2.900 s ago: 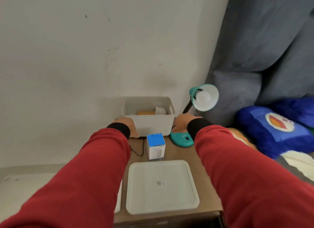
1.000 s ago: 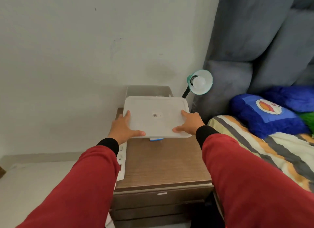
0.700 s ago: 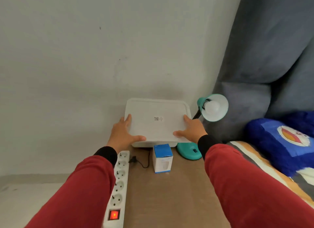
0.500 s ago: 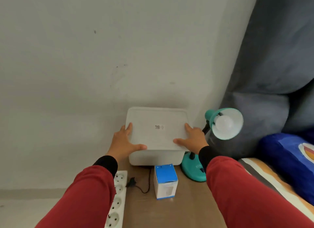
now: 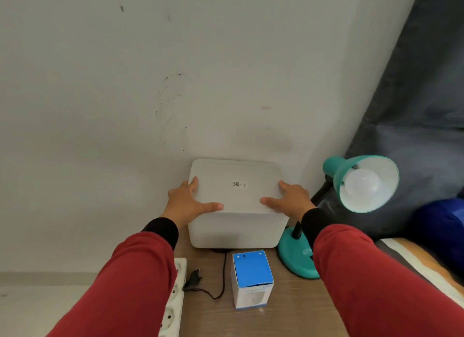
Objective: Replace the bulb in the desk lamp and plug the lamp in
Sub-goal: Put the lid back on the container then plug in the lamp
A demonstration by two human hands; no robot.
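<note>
My left hand (image 5: 184, 203) and right hand (image 5: 291, 200) lie flat on bin lid (image 5: 234, 186), grip apart. Desk lamp (image 5: 361, 183) shade faces near-right; bulb (image 5: 362, 186) fitted; plug (image 5: 193, 279) loose on tabletop (image 5: 288, 319).

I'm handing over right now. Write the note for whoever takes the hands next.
Left hand and right hand: fingers straight, pressing the lid onto the white bin at the wall.
Lamp: right of the bin, bulb seated in the shade, unlit.
Plug: loose on the table, beside the power strip, not inserted.
Blue bulb box: upright in front of the bin.
Done: a bulb is in, bin covered.
Left: release the lid, push the plug into the strip. I can't tell whether the bulb is the new one.
</note>
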